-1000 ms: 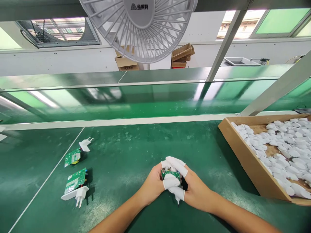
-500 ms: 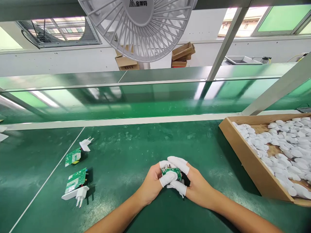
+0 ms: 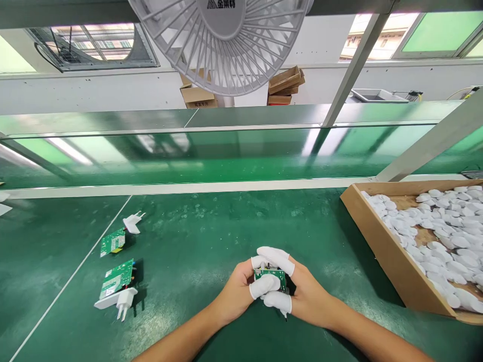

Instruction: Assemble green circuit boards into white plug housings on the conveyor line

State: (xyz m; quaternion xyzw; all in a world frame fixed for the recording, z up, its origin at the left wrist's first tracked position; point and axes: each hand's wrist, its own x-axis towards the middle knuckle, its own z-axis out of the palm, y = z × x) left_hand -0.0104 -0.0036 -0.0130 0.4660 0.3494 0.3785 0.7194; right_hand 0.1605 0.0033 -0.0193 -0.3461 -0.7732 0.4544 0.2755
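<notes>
A small green circuit board (image 3: pixel 270 274) is held between both my hands, low in the middle of the view. My left hand (image 3: pixel 241 287) pinches it from the left, its thumb across the board's face. From the right, my right hand (image 3: pixel 302 287) closes on it with fingertips at the far edge and thumb below. White finger cots cover the fingertips of both hands. Dark and white parts show at the board's edges; the fingers hide the rest. At the left lie two more green boards, one near (image 3: pixel 117 277) and one farther (image 3: pixel 113 242), each beside a white plug piece.
An open cardboard tray (image 3: pixel 396 251) of many white oval plastic parts stands at the right. A white fan (image 3: pixel 222 45) hangs overhead at the front. A raised metal ledge (image 3: pixel 241 118) and slanted posts run behind the green table (image 3: pixel 211 221).
The board has tilted slightly between my fingers, and both hands have shifted a little right. My right fingertips have moved over its far edge. The view has shifted slightly.
</notes>
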